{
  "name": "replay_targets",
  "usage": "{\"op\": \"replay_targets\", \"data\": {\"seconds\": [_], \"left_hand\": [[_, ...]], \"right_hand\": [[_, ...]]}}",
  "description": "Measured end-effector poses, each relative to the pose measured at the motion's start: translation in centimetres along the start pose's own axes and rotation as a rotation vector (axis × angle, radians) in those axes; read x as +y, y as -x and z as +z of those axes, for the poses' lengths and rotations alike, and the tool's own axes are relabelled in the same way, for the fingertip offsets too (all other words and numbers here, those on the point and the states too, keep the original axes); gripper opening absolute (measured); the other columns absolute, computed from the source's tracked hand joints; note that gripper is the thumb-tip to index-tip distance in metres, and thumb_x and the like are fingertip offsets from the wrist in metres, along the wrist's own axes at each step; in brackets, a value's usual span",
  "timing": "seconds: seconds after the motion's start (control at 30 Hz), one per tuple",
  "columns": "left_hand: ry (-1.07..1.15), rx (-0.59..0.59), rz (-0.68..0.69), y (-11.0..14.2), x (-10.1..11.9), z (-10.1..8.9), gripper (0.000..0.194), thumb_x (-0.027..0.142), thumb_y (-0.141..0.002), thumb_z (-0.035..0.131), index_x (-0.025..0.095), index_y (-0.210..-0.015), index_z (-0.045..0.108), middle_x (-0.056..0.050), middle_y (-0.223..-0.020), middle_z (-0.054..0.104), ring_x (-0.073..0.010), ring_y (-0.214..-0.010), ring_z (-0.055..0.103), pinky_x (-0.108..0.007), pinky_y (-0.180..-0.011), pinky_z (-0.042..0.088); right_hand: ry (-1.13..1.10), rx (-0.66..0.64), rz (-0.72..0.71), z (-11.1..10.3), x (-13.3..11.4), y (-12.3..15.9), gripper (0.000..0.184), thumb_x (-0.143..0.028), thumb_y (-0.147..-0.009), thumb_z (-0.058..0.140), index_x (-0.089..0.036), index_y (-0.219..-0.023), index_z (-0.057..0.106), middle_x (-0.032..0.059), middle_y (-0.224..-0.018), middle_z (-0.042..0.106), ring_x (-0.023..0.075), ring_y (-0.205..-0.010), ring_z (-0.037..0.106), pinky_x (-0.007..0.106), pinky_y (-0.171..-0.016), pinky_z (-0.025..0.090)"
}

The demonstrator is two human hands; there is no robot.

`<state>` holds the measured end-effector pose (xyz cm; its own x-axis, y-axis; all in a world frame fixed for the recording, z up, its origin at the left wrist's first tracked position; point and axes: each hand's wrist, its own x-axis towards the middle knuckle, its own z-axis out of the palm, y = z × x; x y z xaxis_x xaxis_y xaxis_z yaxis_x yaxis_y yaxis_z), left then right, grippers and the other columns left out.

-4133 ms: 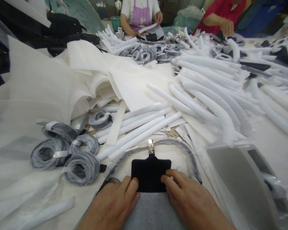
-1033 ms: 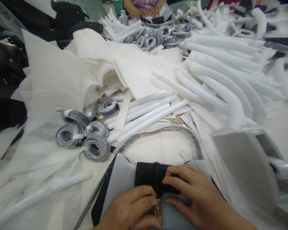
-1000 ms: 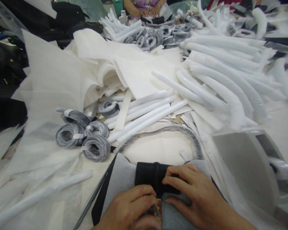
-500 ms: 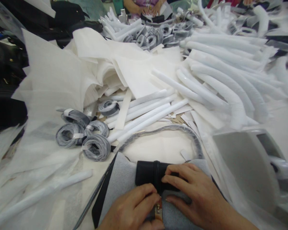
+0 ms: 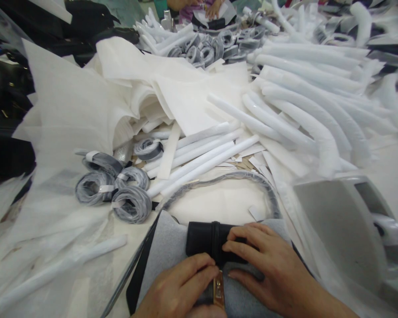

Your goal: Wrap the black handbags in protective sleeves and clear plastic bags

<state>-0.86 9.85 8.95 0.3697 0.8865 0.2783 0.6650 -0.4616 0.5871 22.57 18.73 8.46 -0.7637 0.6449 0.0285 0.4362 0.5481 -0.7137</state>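
A handbag [image 5: 128, 289] lies at the bottom middle, its front covered by grey felt-like sheeting [image 5: 166, 238] and its wrapped handle [image 5: 234, 175] arched away from me. Across the felt sits a black leather roll [image 5: 199, 238] with a narrow band around it. My right hand [image 5: 268, 260] has its bent fingers pressed on the roll's right part, the thumb lower against the felt. Below the band, my left hand [image 5: 182, 287] pinches the strap's gold metal clasp [image 5: 219, 289] between fingers and thumb. The strap's lower end is hidden by my left hand.
Coiled wrapped straps [image 5: 132, 204] lie left of the handle. White padded tubes [image 5: 305, 115] and white paper sheets [image 5: 63, 101] fill the middle and far table. A grey plastic device [image 5: 338, 225] stands at right. Across the table, a person's hand [image 5: 214, 9] works on a dark item.
My left fingers have shifted slightly left, so more of the gold clasp shows. My right hand stays on the roll. The view has moved a little.
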Motion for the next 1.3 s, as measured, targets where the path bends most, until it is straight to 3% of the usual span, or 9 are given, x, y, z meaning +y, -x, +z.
{"op": "replay_targets", "data": {"seconds": [0.4,0.7,0.87,0.97,1.13,1.3], "left_hand": [[0.065,-0.037,-0.064,0.0,-0.1,0.4,0.037,0.048,-0.098,0.054,0.016,-0.115,0.061,-0.010,-0.107,0.072,-0.0147,-0.096,0.073,-0.016,-0.087,0.056],[0.153,-0.262,-0.189,0.2,-0.1,0.9,0.051,0.044,-0.072,0.086,0.022,-0.110,0.059,-0.004,-0.114,0.069,-0.0192,-0.097,0.071,-0.023,-0.082,0.057],[0.104,-0.364,-0.266,-0.2,0.1,1.1,0.054,0.034,-0.062,0.094,0.022,-0.100,0.057,-0.002,-0.112,0.068,-0.0221,-0.091,0.069,-0.028,-0.074,0.056],[0.095,-0.405,-0.312,-0.5,0.2,1.1,0.056,0.036,-0.059,0.095,0.022,-0.098,0.056,-0.001,-0.111,0.066,-0.0214,-0.092,0.068,-0.027,-0.072,0.053],[0.062,-0.447,-0.322,-1.1,0.5,1.1,0.053,0.044,-0.062,0.091,0.021,-0.094,0.056,0.001,-0.107,0.065,-0.0204,-0.090,0.066,-0.028,-0.071,0.050],[0.036,-0.424,-0.318,-1.1,0.6,1.5,0.051,0.048,-0.064,0.088,0.020,-0.094,0.056,0.001,-0.103,0.066,-0.0208,-0.088,0.066,-0.029,-0.068,0.050]], "right_hand": [[0.053,0.016,-0.013,0.1,0.1,0.1,0.039,-0.020,-0.084,0.071,-0.031,-0.120,0.062,0.0017,-0.116,0.067,0.0206,-0.108,0.062,0.043,-0.105,0.037],[0.124,0.069,-0.089,0.5,0.4,0.5,0.033,-0.026,-0.088,0.071,-0.031,-0.120,0.064,0.0011,-0.117,0.069,0.0178,-0.106,0.064,0.039,-0.105,0.033],[0.142,0.113,-0.272,0.2,-0.1,0.2,0.016,-0.019,-0.097,0.059,-0.028,-0.105,0.069,-0.0063,-0.091,0.074,0.0107,-0.072,0.063,0.036,-0.107,0.029],[0.094,0.047,-0.366,-0.2,-0.4,0.0,0.020,-0.016,-0.100,0.052,-0.026,-0.102,0.069,-0.0065,-0.085,0.075,0.0096,-0.068,0.063,0.033,-0.103,0.036],[0.040,0.025,-0.228,0.3,-1.0,0.2,0.014,-0.020,-0.098,0.056,-0.024,-0.105,0.068,-0.0004,-0.086,0.074,0.0138,-0.075,0.067,0.030,-0.076,0.049],[0.048,0.015,-0.142,1.7,-1.5,0.7,0.015,-0.039,-0.094,0.064,-0.024,-0.095,0.066,-0.0015,-0.088,0.073,0.0149,-0.079,0.068,0.029,-0.071,0.048]]}}
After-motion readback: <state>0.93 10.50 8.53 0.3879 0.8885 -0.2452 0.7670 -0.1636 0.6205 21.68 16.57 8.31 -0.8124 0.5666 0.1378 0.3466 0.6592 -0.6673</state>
